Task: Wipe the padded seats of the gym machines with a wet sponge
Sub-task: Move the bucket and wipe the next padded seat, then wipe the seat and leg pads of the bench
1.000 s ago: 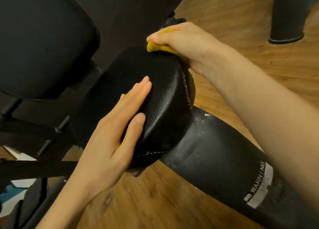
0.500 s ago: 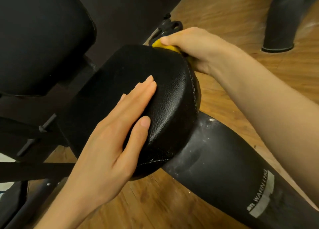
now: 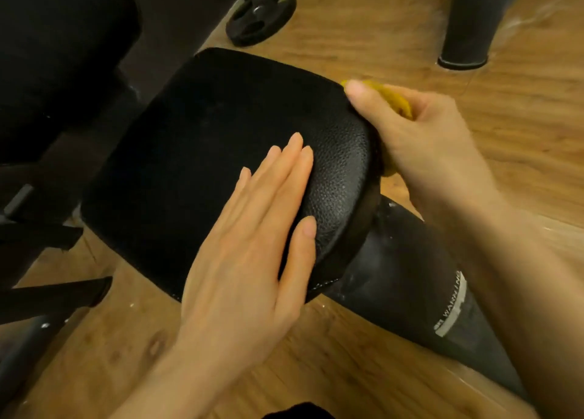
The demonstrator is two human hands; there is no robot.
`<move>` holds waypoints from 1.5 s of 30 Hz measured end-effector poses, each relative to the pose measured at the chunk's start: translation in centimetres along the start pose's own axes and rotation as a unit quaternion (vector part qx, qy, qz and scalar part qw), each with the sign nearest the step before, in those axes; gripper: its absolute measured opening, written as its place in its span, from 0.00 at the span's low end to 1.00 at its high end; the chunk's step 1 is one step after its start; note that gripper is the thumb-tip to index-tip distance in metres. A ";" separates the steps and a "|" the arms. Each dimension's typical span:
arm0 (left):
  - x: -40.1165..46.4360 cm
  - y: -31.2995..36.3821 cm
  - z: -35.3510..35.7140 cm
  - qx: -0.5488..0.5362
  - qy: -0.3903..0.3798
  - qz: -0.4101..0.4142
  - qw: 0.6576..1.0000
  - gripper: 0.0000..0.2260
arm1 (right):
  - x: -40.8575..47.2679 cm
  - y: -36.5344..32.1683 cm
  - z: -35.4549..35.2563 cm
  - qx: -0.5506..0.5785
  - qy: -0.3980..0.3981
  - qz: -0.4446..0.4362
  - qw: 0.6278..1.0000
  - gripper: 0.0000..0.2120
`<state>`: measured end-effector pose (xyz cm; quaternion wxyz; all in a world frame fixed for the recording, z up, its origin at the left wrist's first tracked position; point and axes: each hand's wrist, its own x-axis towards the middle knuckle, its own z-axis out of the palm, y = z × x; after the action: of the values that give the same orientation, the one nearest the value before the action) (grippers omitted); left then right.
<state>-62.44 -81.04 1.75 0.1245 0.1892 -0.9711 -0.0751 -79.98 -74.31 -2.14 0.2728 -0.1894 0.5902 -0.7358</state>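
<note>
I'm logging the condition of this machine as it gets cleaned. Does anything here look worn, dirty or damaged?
Yes. The black frame tube beneath the padded seat is flecked with whitish scuffs or dust, and its warning label looks worn at the edges. White streaks also mark the wood floor near the far post. The seat itself looks intact.

Gym floor, indoors. Black padded seat [image 3: 221, 153] with pebbled vinyl cover and white stitching at the near edge, mounted on a thick black machine frame tube [image 3: 407, 279] carrying a white WARNING label [image 3: 450, 305]. Second black pad [image 3: 60, 49] far left, likely a backrest. Another black tube leg [image 3: 471, 20] planted on the floor far right. Small black weight plate [image 3: 260, 12] lying flat on the floor at the far side. Wood-look plank flooring [image 3: 363, 371] throughout, scuffed, pale dust streaks. Dark metal bars and brackets [image 3: 44, 295] at near left. Dim, warm lighting.
</note>
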 end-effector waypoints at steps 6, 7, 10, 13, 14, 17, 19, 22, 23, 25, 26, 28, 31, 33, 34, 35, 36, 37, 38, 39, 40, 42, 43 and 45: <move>0.1 0.3 -1.0 -0.032 -0.054 0.008 0.998 0.23 | -4.4 -1.3 1.5 0.009 0.099 0.021 0.995 0.10; 0.2 0.2 -1.2 -0.040 -0.071 0.003 0.997 0.24 | -4.9 -1.8 1.8 -0.004 0.112 0.038 0.993 0.13; 0.3 0.3 -1.9 -0.056 -0.103 0.002 0.993 0.24 | -6.5 -3.5 2.3 -0.029 0.139 0.105 0.984 0.12; 0.5 0.4 -2.5 -0.052 -0.134 0.000 0.990 0.24 | -7.7 -5.7 2.7 -0.061 0.147 0.162 0.974 0.01; 0.7 0.4 -2.8 -0.052 -0.147 0.000 0.988 0.24 | -8.2 -6.3 2.9 -0.091 0.146 0.178 0.969 0.06; 1.1 0.9 -4.7 -0.070 -0.211 -0.004 0.975 0.26 | -9.8 -8.5 3.4 -0.132 0.118 0.235 0.956 0.07; 1.0 1.5 -6.5 -0.100 -0.248 -0.017 0.963 0.26 | -11.3 -10.6 3.7 -0.140 0.093 0.271 0.948 0.08; 0.3 2.5 -10.1 -0.140 -0.283 -0.044 0.948 0.25 | -14.1 -13.5 3.9 -0.188 0.066 0.311 0.929 0.05; -0.2 2.8 -11.4 -0.153 -0.295 -0.057 0.941 0.24 | -15.2 -14.5 3.9 -0.213 0.064 0.323 0.920 0.04; -1.4 3.1 -14.2 -0.183 -0.325 -0.089 0.924 0.22 | -17.5 -16.5 3.8 -0.255 0.060 0.355 0.897 0.08; -2.0 3.2 -15.7 -0.191 -0.340 -0.103 0.915 0.22 | -18.7 -17.6 3.7 -0.273 0.055 0.370 0.886 0.10; -3.3 3.2 -18.4 -0.193 -0.366 -0.121 0.903 0.21 | -20.8 -20.0 3.5 -0.294 0.041 0.396 0.869 0.12; -4.7 3.1 -21.9 -0.181 -0.392 -0.123 0.893 0.21 | -24.1 -22.5 3.1 -0.336 0.044 0.426 0.839 0.16; -5.4 3.2 -24.0 -0.172 -0.401 -0.127 0.891 0.20 | -26.0 -24.0 2.8 -0.364 0.047 0.425 0.828 0.17; -5.7 3.2 -24.9 -0.170 -0.402 -0.123 0.891 0.20 | -26.9 -24.6 2.6 -0.373 0.049 0.423 0.824 0.17; -5.9 3.3 -25.7 -0.168 -0.402 -0.115 0.893 0.19 | -27.8 -25.4 2.5 -0.382 0.052 0.427 0.818 0.16; -6.2 3.3 -26.3 -0.165 -0.404 -0.107 0.893 0.19 | -28.8 -26.0 2.4 -0.388 0.057 0.431 0.813 0.15; -6.5 3.5 -26.8 -0.160 -0.407 -0.100 0.894 0.18 | -29.7 -26.6 2.2 -0.389 0.066 0.441 0.806 0.14; -6.8 3.6 -27.3 -0.152 -0.410 -0.095 0.894 0.18 | -30.7 -27.1 1.9 -0.390 0.075 0.446 0.802 0.13; -7.1 3.9 -27.6 -0.145 -0.413 -0.091 0.894 0.18 | -31.7 -27.4 1.7 -0.391 0.084 0.453 0.797 0.13; -7.3 4.2 -27.8 -0.139 -0.416 -0.089 0.894 0.18 | -32.7 -27.7 1.2 -0.390 0.094 0.458 0.793 0.13; -7.7 4.9 -28.2 -0.134 -0.421 -0.086 0.893 0.18 | -34.6 -27.8 0.0 -0.386 0.107 0.466 0.789 0.14; -7.9 5.3 -28.3 -0.134 -0.423 -0.084 0.892 0.18 | -35.3 -27.9 -0.6 -0.387 0.112 0.467 0.787 0.14; -8.0 6.2 -28.1 -0.133 -0.428 -0.084 0.890 0.18 | -36.4 -28.5 -2.0 -0.393 0.121 0.464 0.784 0.13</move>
<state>-49.79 -75.03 28.18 -0.2862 0.2014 -0.8915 -0.2878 -57.87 -45.67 26.68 0.4099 0.1073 0.8730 -0.2415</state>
